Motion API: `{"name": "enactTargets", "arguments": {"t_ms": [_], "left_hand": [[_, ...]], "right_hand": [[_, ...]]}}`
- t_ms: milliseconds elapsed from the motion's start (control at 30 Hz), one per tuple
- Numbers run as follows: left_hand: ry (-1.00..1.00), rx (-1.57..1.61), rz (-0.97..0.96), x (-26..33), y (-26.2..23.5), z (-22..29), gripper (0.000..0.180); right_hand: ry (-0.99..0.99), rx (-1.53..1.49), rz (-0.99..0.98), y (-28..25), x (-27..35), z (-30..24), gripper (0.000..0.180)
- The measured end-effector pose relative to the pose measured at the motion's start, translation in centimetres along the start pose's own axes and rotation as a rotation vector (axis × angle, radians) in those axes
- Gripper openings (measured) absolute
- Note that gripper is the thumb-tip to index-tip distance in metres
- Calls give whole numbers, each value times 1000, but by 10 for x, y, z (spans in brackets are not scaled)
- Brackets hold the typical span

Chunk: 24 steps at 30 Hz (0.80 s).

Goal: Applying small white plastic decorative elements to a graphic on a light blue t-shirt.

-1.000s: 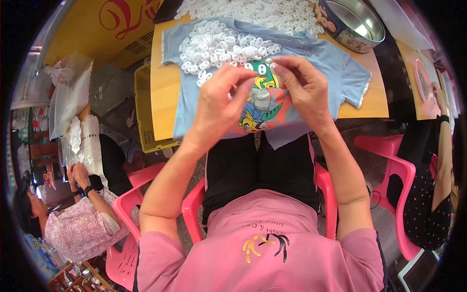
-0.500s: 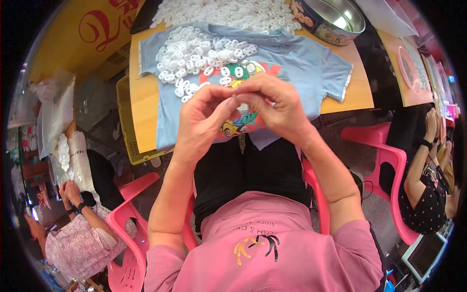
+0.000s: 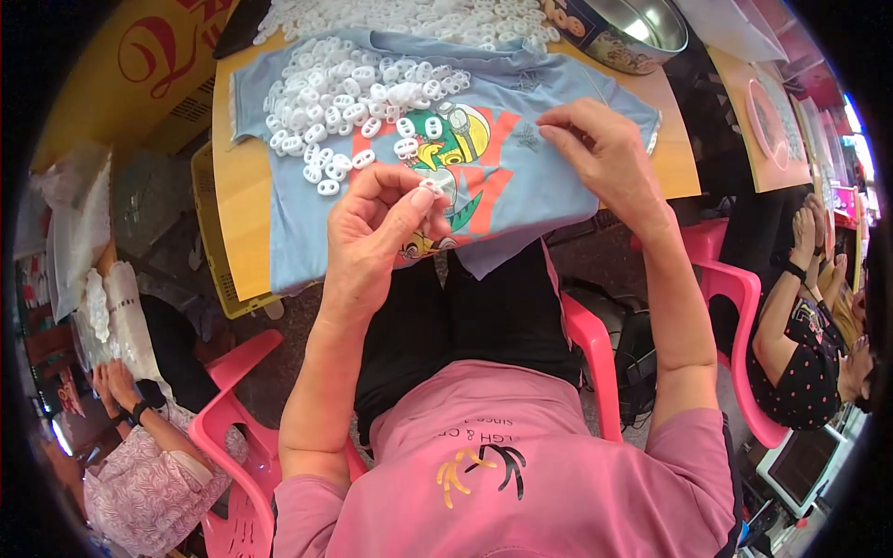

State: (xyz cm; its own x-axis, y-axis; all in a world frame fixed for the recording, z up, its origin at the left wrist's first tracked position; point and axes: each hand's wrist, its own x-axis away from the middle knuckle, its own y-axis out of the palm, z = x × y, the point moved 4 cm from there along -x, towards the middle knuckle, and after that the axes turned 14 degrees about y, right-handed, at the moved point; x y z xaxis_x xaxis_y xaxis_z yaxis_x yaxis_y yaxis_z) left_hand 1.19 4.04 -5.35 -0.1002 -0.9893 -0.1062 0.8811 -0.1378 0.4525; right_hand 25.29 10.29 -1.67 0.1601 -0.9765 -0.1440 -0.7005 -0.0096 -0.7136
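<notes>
Your right hand (image 3: 605, 156) is parting rightward, grip unclear; your left hand (image 3: 368, 234) is pinching a white piece (image 3: 431, 187), seemingly steadying it.

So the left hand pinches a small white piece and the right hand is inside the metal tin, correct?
Not the tin: the head view shows the right hand over the blue shirt. The left hand does pinch a white piece.
</notes>
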Motion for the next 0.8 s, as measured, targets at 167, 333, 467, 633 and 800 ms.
{"name": "enactTargets", "arguments": {"t_ms": [167, 333, 467, 633, 800], "left_hand": [[-6, -17, -12, -1, 2, -1, 9], [4, -28, -36, -1, 2, -1, 10], [26, -36, -62, 0, 2, -1, 10], [13, -24, -48, 1, 0, -1, 10], [10, -14, -55, 0, 1, -1, 10]], "right_hand": [[-159, 121, -51, 9, -9, -13, 12], [-200, 302, -99, 15, -18, -24, 10], [-216, 360, -97, 17, -32, -22, 10], [-123, 259, -34, -1, -29, -21, 12], [-83, 239, -151, 1, -3, -13, 13]]}}
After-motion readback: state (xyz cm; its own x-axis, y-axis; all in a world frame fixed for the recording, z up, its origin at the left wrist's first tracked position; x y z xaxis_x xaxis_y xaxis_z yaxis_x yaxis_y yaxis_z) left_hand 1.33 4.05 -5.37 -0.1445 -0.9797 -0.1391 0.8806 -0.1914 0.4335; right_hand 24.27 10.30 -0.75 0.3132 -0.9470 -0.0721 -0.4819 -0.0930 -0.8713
